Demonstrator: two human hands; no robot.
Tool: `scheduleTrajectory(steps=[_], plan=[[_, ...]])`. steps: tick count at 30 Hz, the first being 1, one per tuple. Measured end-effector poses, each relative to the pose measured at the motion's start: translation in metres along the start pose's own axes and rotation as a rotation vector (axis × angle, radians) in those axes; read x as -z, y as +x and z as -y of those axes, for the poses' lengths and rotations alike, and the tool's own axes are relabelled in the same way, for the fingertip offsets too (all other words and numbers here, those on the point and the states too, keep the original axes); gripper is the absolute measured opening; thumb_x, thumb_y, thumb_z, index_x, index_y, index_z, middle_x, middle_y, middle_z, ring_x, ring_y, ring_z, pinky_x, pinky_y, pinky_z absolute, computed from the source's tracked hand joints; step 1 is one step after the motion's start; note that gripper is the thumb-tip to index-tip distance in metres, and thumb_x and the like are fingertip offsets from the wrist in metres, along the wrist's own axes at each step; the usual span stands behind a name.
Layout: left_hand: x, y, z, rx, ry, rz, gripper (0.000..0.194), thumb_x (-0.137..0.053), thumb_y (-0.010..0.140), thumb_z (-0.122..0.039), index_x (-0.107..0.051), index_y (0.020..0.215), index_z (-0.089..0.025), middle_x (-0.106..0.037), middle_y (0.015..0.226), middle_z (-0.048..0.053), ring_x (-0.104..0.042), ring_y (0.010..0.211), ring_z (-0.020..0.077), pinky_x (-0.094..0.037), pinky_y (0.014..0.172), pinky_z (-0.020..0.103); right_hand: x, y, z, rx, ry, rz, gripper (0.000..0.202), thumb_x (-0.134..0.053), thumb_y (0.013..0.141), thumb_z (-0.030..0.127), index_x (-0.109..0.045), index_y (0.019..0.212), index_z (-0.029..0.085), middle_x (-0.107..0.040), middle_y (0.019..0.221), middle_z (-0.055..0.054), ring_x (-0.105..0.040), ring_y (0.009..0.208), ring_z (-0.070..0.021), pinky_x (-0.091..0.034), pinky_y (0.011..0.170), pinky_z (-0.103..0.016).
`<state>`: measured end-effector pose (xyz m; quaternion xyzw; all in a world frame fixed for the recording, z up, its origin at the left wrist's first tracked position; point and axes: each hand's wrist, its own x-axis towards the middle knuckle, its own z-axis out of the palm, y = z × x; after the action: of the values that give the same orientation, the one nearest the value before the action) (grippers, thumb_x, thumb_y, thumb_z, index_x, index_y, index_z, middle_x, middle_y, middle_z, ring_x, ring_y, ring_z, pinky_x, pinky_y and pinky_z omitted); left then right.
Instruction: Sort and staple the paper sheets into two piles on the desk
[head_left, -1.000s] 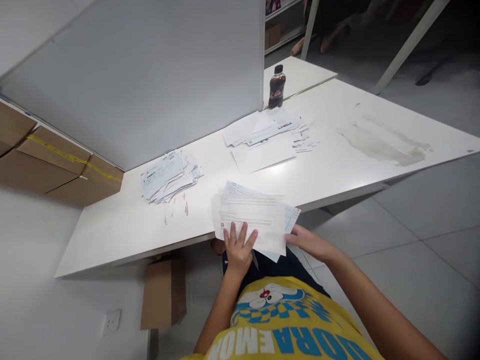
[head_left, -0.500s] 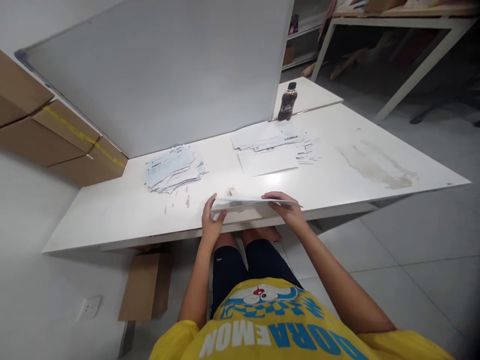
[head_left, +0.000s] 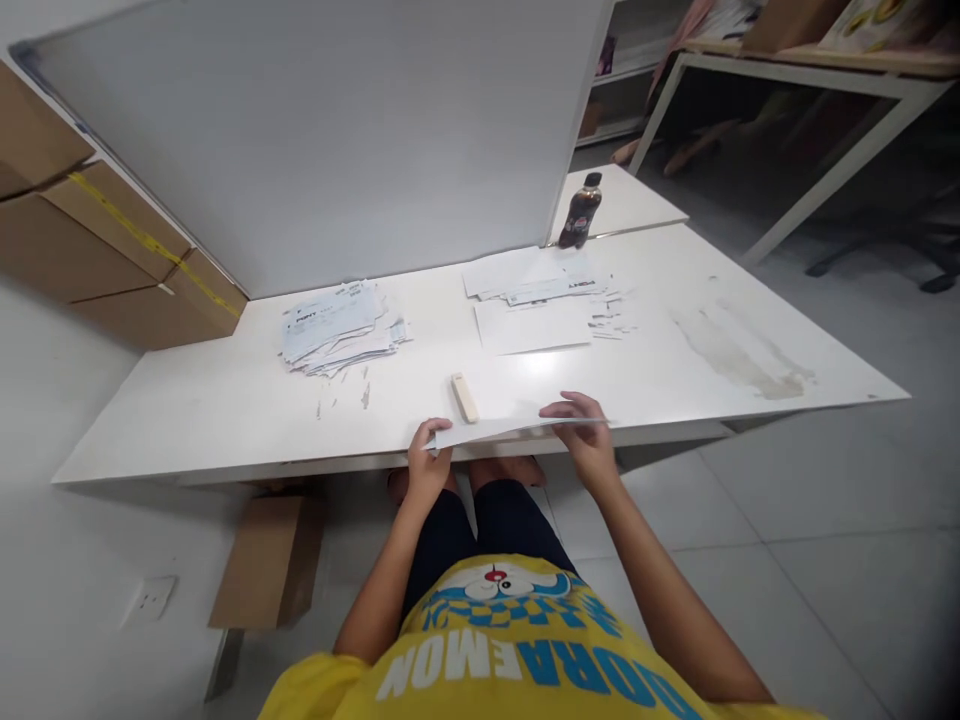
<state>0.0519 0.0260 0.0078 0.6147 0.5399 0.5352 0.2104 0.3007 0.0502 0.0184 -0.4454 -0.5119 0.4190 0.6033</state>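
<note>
At the table's front edge a thin sheet of white paper [head_left: 499, 432] is held almost edge-on to the camera. My left hand [head_left: 430, 462] pinches its left end between thumb and fingers. Its right end is gripped by my right hand [head_left: 585, 435], thumb below and fingers above. Just beyond the sheet lies a small cream-coloured bar-shaped object [head_left: 464, 397], possibly a stapler. Farther back are a pile of printed papers [head_left: 334, 325] on the left and a spread of white papers [head_left: 532, 325] on the right.
A cola bottle [head_left: 580, 212] stands at the back beside the whiteboard [head_left: 360, 140]. Cardboard boxes [head_left: 112, 250] are stacked on the left, and another box [head_left: 262, 560] is under the white table [head_left: 202, 400]. Grey smudges mark the table's right side.
Both hands have drawn the paper slightly lower and nearer to me. The cream-coloured object, mostly covered before, now shows in full. The camera view has shifted a little.
</note>
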Motion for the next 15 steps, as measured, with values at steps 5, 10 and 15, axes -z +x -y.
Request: scheduleTrajectory(steps=[5, 10, 15], plan=[[0.002, -0.006, 0.009, -0.056, 0.136, 0.017, 0.022, -0.053, 0.089, -0.038, -0.067, 0.097, -0.023, -0.071, 0.102, 0.007, -0.065, 0.106, 0.0236, -0.045, 0.104, 0.045, -0.001, -0.002, -0.009, 0.005, -0.048, 0.033, 0.045, -0.058, 0.082, 0.048, -0.051, 0.121, 0.026, -0.069, 0.098, -0.008, -0.064, 0.093, -0.0248, -0.05, 0.087, -0.044], [0.027, -0.027, -0.005, -0.356, 0.183, 0.055, 0.025, -0.055, 0.088, -0.041, -0.068, 0.102, -0.025, -0.072, 0.099, 0.007, -0.068, 0.095, 0.0235, -0.048, 0.099, 0.047, 0.012, -0.022, -0.003, -0.066, -0.119, 0.043, 0.036, -0.061, 0.08, 0.049, -0.06, 0.107, 0.026, -0.07, 0.096, -0.008, -0.065, 0.093, -0.0275, -0.051, 0.087, -0.045], [0.02, -0.066, -0.002, -0.078, 0.105, -0.016, 0.033, -0.052, 0.089, -0.048, -0.07, 0.083, -0.021, -0.069, 0.075, 0.007, -0.066, 0.071, 0.0214, -0.055, 0.071, 0.037, 0.03, -0.048, -0.025, -0.258, -0.136, 0.072, 0.039, -0.065, 0.077, 0.042, -0.06, 0.112, 0.025, -0.069, 0.11, -0.008, -0.063, 0.106, -0.0297, -0.05, 0.093, -0.046]])
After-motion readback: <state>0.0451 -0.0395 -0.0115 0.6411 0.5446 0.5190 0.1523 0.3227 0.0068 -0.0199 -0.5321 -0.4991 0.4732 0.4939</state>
